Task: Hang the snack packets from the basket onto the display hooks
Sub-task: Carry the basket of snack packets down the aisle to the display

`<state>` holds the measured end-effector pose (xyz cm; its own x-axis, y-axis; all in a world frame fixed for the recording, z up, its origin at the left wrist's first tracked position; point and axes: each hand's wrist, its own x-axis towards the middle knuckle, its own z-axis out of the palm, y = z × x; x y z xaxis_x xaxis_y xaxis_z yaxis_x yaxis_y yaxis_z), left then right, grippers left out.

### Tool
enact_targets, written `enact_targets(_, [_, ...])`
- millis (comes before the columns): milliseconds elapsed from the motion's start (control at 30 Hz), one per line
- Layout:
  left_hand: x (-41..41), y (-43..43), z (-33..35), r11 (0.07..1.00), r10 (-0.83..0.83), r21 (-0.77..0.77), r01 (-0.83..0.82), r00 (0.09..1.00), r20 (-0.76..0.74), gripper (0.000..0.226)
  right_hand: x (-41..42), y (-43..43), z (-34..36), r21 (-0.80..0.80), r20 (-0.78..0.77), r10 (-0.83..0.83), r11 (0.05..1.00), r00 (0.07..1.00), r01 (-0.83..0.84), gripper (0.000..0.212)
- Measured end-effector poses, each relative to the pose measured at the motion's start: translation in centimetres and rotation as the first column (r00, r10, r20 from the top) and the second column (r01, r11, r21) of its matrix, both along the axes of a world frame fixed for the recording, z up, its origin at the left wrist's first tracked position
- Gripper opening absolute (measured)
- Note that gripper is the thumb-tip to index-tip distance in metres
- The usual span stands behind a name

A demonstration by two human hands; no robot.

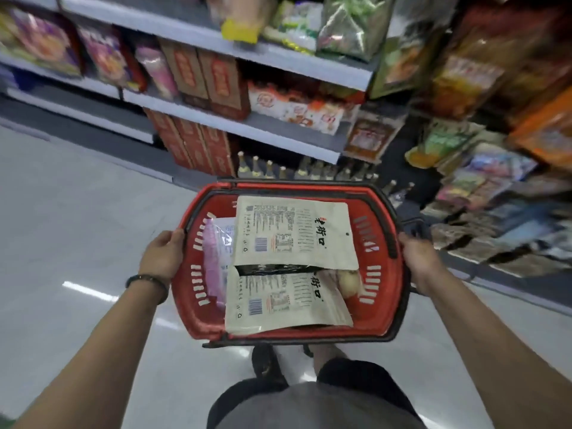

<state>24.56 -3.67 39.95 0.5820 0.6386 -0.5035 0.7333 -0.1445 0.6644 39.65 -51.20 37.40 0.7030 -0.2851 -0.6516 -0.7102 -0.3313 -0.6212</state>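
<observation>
A red plastic basket (387, 292) with black handles is held in front of me above the floor. My left hand (164, 255) grips its left rim and my right hand (419, 258) grips its right rim. Inside lie two beige snack packets with black lettering, one at the far side (294, 230) and one nearer me (284, 301), partly overlapping. A pink and clear packet (215, 258) lies along the basket's left side. Something pale (348, 281) peeks out under the beige packets at the right.
Grey store shelves (253, 131) with red boxes and bagged goods run across the back. Bottles (269, 168) stand on the lowest level behind the basket. Hanging snack packets (483, 187) fill a display at the right. A pale glossy floor (77, 230) lies to the left.
</observation>
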Motion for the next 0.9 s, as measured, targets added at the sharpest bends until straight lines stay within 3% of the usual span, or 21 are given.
enact_targets(133, [4.3,-7.6,0.9,0.985,-0.171,-0.004,0.172,0.985,0.037,0.057,-5.5,-11.1,3.7,-0.011,0.049,-0.147,0.989,0.988,0.148,0.013])
enact_targets(267, [6.9,-19.4,4.1,0.936,-0.350,-0.006,0.352,0.934,0.071,0.052,-10.6,-21.4,5.0,-0.011,0.102,-0.366,0.930,0.925,0.369,0.023])
enact_targets(367, [8.3,-30.8,6.1,0.862,-0.505,0.008,0.506,0.857,0.101,0.044,-15.4,-30.2,6.1,0.023,0.087,-0.553,0.832,0.828,0.554,0.030])
enact_targets(500, [9.3,-46.1,6.3,0.778,-0.625,0.014,0.628,0.773,0.109,0.050,-21.5,-44.0,6.1,0.035,0.099,-0.714,0.698,0.693,0.715,0.028])
enact_targets(733, [10.0,-72.5,6.2,0.635,-0.762,-0.041,0.772,0.634,0.130,0.053,-32.8,-62.3,10.3,-0.015,0.152,-0.878,0.457,0.453,0.889,0.021])
enact_targets(833, [10.2,-82.9,6.7,0.506,-0.848,-0.076,0.859,0.511,0.141,0.038,-36.2,-68.8,11.1,-0.026,0.152,-0.912,0.382,0.381,0.924,0.022])
enact_targets(900, [11.0,-89.3,6.1,0.451,-0.881,-0.067,0.890,0.456,0.125,0.041,-37.6,-72.9,11.4,-0.032,0.125,-0.936,0.328,0.329,0.944,0.020])
